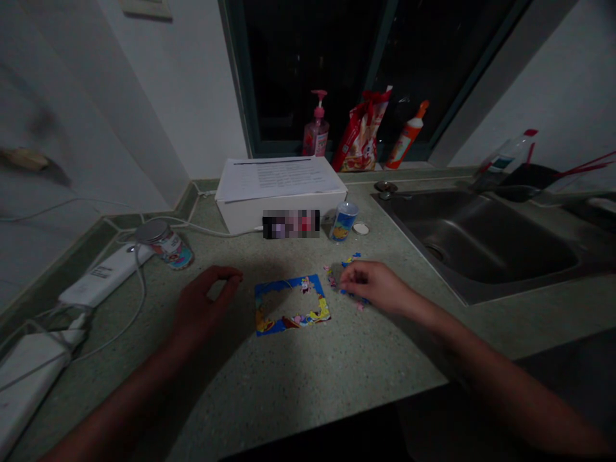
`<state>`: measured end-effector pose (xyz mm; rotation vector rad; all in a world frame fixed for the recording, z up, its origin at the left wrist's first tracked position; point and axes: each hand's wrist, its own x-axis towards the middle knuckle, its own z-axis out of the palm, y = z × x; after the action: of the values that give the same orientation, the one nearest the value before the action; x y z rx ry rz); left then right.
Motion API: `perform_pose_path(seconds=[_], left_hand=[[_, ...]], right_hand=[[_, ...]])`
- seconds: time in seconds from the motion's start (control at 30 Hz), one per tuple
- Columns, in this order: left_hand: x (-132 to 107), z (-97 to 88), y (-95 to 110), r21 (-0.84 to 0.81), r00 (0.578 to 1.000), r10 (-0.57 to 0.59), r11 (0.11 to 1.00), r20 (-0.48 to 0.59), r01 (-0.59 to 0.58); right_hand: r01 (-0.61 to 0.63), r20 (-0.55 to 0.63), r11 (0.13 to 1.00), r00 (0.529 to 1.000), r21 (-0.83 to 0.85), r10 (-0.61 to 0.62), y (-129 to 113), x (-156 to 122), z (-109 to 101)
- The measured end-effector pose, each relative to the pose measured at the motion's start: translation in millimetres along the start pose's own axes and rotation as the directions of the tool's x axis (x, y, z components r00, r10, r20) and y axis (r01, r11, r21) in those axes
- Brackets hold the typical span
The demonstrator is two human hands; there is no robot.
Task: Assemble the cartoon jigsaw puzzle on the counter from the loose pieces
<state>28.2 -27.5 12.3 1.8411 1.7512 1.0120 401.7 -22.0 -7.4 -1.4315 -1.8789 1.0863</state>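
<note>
Head view: right hand covers pieces.

The right hand lies over the loose puzzle pieces, so some of them are hidden under it. Its fingertips are too dark to show if they pinch a piece. The picture on the puzzle frame is too small and dim to make out. A blurred patch covers something in front of the white box. The words on the papers on top of the box are too tiny to read. Both arms run off the bottom edge. The white plug strip is cut off at the left edge and the sink at the right. The window is just black.
</note>
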Motion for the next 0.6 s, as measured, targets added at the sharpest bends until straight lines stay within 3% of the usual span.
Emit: perform_pose_path(seconds=[0.1, 0.27, 0.6], left_hand=[[0.6, 0.5, -1.0, 0.004, 1.0, -0.008, 1.0, -0.001, 0.008], [0.2, 0.6, -0.7, -0.011, 1.0, -0.013, 1.0, 0.008, 0.013], [-2.1, -0.7, 2.2, -0.015, 1.0, 0.009, 1.0, 0.013, -0.009]], right_hand=[[-0.025, 0.07, 0.999, 0.997, 0.041, 0.022, -6.8, 28.1, 18.9], [-0.026, 0.067, 1.0, 0.997, -0.009, 0.026, -11.3, 54.8, 29.3], [-0.013, 0.069, 0.998, 0.998, 0.055, 0.009, -0.8, 51.2, 48.7]])
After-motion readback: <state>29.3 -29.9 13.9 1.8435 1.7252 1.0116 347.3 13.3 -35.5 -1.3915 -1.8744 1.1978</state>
